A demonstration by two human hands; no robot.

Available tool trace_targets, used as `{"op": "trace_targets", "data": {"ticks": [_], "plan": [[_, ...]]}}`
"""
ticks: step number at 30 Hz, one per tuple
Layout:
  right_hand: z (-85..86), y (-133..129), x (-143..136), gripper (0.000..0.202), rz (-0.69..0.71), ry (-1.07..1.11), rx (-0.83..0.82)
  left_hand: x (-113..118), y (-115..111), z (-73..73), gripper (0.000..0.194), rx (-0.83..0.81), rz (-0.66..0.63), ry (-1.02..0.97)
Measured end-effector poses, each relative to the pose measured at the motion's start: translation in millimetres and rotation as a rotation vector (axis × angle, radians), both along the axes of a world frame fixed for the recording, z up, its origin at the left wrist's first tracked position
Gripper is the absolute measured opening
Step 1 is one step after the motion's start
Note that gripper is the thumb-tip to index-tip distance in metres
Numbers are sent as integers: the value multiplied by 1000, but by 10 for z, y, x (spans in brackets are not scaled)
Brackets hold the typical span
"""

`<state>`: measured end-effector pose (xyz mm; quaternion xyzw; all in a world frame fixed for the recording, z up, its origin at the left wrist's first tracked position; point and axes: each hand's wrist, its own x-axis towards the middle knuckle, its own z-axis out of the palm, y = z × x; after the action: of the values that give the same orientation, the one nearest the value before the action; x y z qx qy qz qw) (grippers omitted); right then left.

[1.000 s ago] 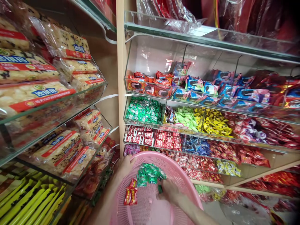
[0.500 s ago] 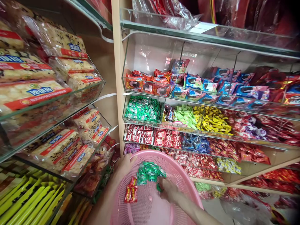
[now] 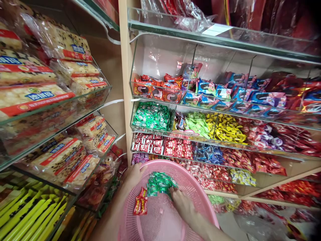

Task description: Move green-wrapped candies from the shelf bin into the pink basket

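My left hand (image 3: 134,174) grips the upper left rim of a pink mesh basket (image 3: 198,187). Inside the basket, my right hand (image 3: 179,197) touches the right edge of a pile of green-wrapped candies (image 3: 159,183); its fingers are curled, and whatever they hold is hidden. Red and yellow packets (image 3: 140,204) lie to the left of the green pile. Near the middle of the basket floor is a small pink piece (image 3: 161,211).
Ahead, clear bins hold green candies (image 3: 151,116), yellow candies (image 3: 227,129) and blue packets (image 3: 209,153). Glass shelves with wrapped puffed cakes (image 3: 77,48) stand on the left. Yellow packs (image 3: 32,214) fill the lower left. A diagonal wooden strip (image 3: 276,179) crosses at the right.
My right hand has shifted slightly within the basket, and the green candy seen under its fingers before is no longer distinct there. My left hand keeps its place on the rim.
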<state>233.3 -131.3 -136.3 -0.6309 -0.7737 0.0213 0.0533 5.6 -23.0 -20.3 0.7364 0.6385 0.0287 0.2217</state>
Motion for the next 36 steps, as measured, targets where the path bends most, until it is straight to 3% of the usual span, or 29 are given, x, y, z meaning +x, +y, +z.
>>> {"op": "trace_targets", "data": {"ticks": [6, 15, 23, 29, 36], "plan": [[18, 1, 4, 26, -53, -70, -26, 4, -5, 21, 42, -11, 13, -5], [29, -16, -31, 42, -56, -63, -101, -13, 15, -134, 43, 34, -5, -40], [-134, -112, 133, 26, -50, -65, 11, 8, -16, -30, 42, 2, 0, -35], [-161, -92, 70, 41, -34, -89, -35, 21, -17, -45, 42, 17, -7, -30], [-113, -135, 70, 40, -25, -45, -8, 8, -14, -68, 42, 23, 2, -37]]}}
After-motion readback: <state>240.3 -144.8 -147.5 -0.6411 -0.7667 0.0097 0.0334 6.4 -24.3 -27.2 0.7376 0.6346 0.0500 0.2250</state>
